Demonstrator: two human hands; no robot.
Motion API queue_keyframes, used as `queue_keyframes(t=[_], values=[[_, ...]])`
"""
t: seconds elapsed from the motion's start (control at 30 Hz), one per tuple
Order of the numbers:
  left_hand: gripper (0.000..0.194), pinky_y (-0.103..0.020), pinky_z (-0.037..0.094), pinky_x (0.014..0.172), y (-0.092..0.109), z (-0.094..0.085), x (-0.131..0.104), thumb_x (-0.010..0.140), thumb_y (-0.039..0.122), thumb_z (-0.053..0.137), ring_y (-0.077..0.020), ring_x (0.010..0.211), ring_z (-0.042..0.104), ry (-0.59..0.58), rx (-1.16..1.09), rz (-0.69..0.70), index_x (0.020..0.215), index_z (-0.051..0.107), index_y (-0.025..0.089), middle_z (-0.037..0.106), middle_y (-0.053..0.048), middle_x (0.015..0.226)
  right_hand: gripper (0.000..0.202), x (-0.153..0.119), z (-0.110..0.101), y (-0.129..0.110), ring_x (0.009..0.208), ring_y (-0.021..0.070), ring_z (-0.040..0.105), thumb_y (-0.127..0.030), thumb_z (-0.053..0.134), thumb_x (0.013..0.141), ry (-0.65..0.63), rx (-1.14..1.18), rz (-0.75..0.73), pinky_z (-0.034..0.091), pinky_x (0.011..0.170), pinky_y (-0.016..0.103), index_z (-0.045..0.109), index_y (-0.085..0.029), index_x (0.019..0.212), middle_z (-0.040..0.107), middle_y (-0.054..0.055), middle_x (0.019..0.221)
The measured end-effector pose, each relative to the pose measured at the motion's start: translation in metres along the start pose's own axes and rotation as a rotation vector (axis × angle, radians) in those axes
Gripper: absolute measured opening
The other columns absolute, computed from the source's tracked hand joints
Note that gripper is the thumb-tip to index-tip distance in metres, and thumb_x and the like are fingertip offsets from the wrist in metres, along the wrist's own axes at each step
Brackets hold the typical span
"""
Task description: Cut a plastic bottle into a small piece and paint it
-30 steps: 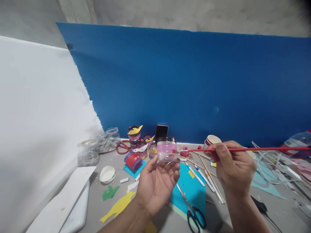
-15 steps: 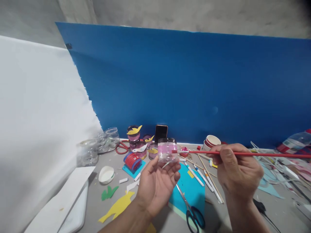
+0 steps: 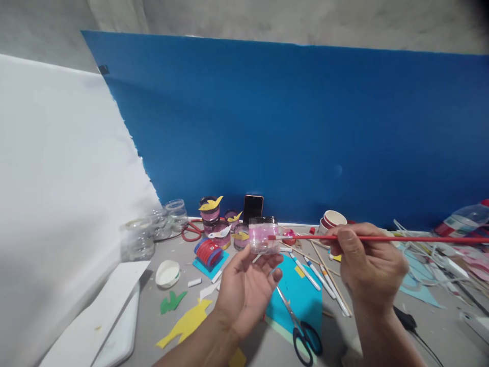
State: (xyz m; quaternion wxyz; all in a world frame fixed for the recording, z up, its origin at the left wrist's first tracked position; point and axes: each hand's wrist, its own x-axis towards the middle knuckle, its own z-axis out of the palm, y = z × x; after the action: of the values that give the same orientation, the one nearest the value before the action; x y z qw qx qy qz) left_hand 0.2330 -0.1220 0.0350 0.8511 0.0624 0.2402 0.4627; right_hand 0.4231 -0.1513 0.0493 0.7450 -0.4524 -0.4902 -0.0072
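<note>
My left hand point(image 3: 250, 288), palm up, holds a small clear plastic jar point(image 3: 263, 245) by its base with the fingertips. The jar has a dark rim and a pink painted band around its upper side. In my right hand point(image 3: 369, 265) is a long red paintbrush point(image 3: 416, 238), pinched near its front end. The brush tip lies against the jar's wall at the pink band. Behind the jar stand several finished-looking jars point(image 3: 220, 228) with dark and pink bands and paper birds on them.
Black-handled scissors point(image 3: 298, 326) lie on blue paper point(image 3: 305, 300). Markers point(image 3: 323, 280) and sticks are to its right. A white bowl point(image 3: 167, 274), yellow paper cutout point(image 3: 187, 323) and clear jars point(image 3: 143, 239) sit at left. A phone point(image 3: 253, 208) leans against the blue board point(image 3: 305, 127).
My right hand and the paintbrush have shifted slightly left, with the tip farther along the jar's pink band. The left hand keeps its hold, and the jar has turned a little.
</note>
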Motion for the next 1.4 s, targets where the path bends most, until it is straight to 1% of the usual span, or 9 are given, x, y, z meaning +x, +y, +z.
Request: queue_keyframes(t=[0.13,0.33,0.57,0.77,0.93,1.03,1.17,1.27,1.4], values=[[0.030,-0.032,0.054,0.070,0.000,0.001,-0.001,0.104,0.030,0.049,-0.0238,0.085,0.073,0.010,-0.002,0.010,0.097,0.070,0.010,0.074,-0.014,0.095,0.020,0.002,-0.001,-0.001,0.052,0.0118,0.059,-0.034,0.076,0.094,0.051,0.059,0.032,0.047,0.051,0.027,0.074,-0.019,0.081,0.070,0.000,0.069],[0.024,-0.033,0.053,0.072,-0.006,-0.005,0.003,0.101,0.028,0.054,-0.0238,0.088,0.072,0.009,-0.013,0.014,0.096,0.071,0.012,0.073,-0.013,0.093,0.018,-0.007,0.003,-0.003,0.052,0.0135,0.059,-0.030,0.075,0.094,-0.046,0.022,-0.016,0.047,0.051,0.028,0.074,-0.019,0.081,0.064,-0.002,0.059],[0.020,-0.031,0.053,0.069,-0.003,-0.002,0.003,0.100,0.025,0.058,-0.0229,0.088,0.072,0.033,-0.036,0.051,0.095,0.071,0.012,0.073,-0.011,0.093,0.024,0.000,0.000,-0.001,0.049,0.0138,0.058,-0.038,0.076,0.093,0.049,-0.056,-0.042,0.046,0.046,0.028,0.073,-0.019,0.079,0.067,0.000,0.061],[0.018,-0.032,0.057,0.070,-0.002,0.001,0.003,0.100,0.021,0.057,-0.0233,0.087,0.073,0.061,0.038,0.078,0.094,0.071,0.011,0.073,-0.012,0.095,0.017,-0.005,0.001,-0.002,0.052,0.0130,0.062,-0.030,0.075,0.094,-0.053,-0.062,-0.049,0.050,0.051,0.028,0.072,-0.019,0.081,0.072,0.001,0.066],[0.019,-0.034,0.062,0.067,0.003,0.001,0.005,0.097,0.020,0.055,-0.0266,0.087,0.075,0.066,0.030,0.088,0.097,0.073,0.015,0.075,-0.013,0.096,0.025,0.008,-0.003,0.000,0.049,0.0114,0.058,-0.035,0.069,0.098,-0.024,0.060,0.018,0.045,0.047,0.026,0.069,-0.019,0.079,0.064,-0.002,0.057],[0.023,-0.037,0.064,0.068,0.008,0.000,0.010,0.097,0.024,0.054,-0.0291,0.088,0.077,0.041,0.014,0.025,0.103,0.074,0.014,0.077,-0.017,0.101,0.023,0.015,-0.004,0.001,0.051,0.0100,0.058,-0.035,0.069,0.098,0.033,0.135,0.025,0.046,0.048,0.025,0.069,-0.020,0.081,0.065,-0.002,0.062],[0.024,-0.038,0.066,0.071,0.011,0.000,0.013,0.097,0.023,0.052,-0.0306,0.091,0.078,0.099,-0.024,-0.050,0.103,0.073,0.012,0.077,-0.019,0.103,0.016,0.019,-0.003,-0.001,0.052,0.0105,0.064,-0.035,0.071,0.096,0.085,0.222,0.123,0.050,0.047,0.024,0.073,-0.020,0.093,0.070,0.001,0.074],[0.023,-0.036,0.066,0.074,0.011,0.001,0.014,0.095,0.020,0.052,-0.0316,0.092,0.078,0.091,-0.028,-0.051,0.101,0.071,0.009,0.076,-0.023,0.106,0.018,0.022,-0.004,-0.001,0.053,0.0099,0.065,-0.037,0.075,0.094,0.052,0.298,0.163,0.051,0.047,0.024,0.077,-0.020,0.088,0.072,0.003,0.080],[0.025,-0.033,0.065,0.071,0.015,0.002,0.013,0.096,0.021,0.052,-0.0294,0.088,0.079,0.069,-0.041,-0.082,0.108,0.069,0.007,0.076,-0.023,0.105,0.014,0.024,-0.008,0.003,0.056,0.0110,0.066,-0.038,0.083,0.088,-0.018,0.360,0.240,0.051,0.048,0.022,0.080,-0.024,0.088,0.072,0.002,0.072]])
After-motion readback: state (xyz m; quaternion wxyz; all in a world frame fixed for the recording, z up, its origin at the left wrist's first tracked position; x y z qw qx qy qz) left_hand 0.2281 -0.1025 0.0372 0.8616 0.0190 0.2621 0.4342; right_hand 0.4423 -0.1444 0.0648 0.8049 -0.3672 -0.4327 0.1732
